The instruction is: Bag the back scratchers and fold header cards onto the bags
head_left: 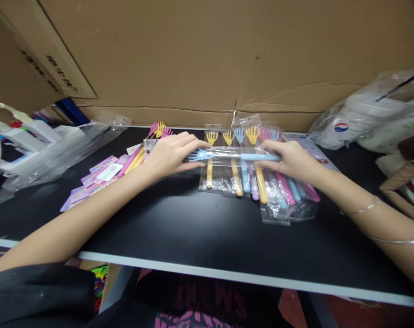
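Stretched level between my two hands is a light blue back scratcher (pixel 258 156) in a clear plastic sleeve. My left hand (pixel 174 155) closes on its claw end, while my right hand (pixel 288 157) pinches the handle end. Behind and below it lie several bagged back scratchers (pixel 261 184) in yellow, blue, purple and pink, claws pointing away from me. Left of them, partly covered by my left hand, is a bunch of pink and yellow back scratchers (pixel 135 159) with printed cards (pixel 94 177) at their near ends.
A cardboard wall (pixel 207 59) rises behind the black table (pixel 179 228). At left stand a white rack (pixel 32 141) and clear plastic bags (pixel 73 146). A bagged white cup (pixel 350 118) is at back right, beside a phone-like screen (pixel 309 148).
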Available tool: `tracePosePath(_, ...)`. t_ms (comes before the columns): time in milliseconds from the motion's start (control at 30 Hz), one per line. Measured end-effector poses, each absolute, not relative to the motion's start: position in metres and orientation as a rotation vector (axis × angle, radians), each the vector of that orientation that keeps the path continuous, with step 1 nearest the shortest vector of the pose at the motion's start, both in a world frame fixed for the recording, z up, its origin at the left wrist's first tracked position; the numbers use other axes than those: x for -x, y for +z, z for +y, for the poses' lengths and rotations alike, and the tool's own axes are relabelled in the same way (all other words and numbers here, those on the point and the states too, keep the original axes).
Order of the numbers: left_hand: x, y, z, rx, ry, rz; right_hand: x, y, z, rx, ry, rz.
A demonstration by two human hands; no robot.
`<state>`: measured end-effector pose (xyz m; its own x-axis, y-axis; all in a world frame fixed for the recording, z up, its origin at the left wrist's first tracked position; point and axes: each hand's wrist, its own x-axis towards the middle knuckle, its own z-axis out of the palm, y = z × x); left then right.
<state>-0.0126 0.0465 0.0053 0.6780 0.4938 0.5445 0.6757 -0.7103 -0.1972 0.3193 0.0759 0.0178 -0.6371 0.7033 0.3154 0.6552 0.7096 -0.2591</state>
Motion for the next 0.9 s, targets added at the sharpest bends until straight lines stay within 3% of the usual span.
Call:
tracePosePath(367, 0.009, 0.007, 0.043, 2.524, -0.589, -0.924, -0.316, 0.02, 0.073, 1.019, 0.326, -2.534)
tracePosePath(900, 0.04, 0.018, 0.06, 2.518, -0.405, -1.154, -0.328, 0.028, 0.079, 1.072, 0.265, -2.449)
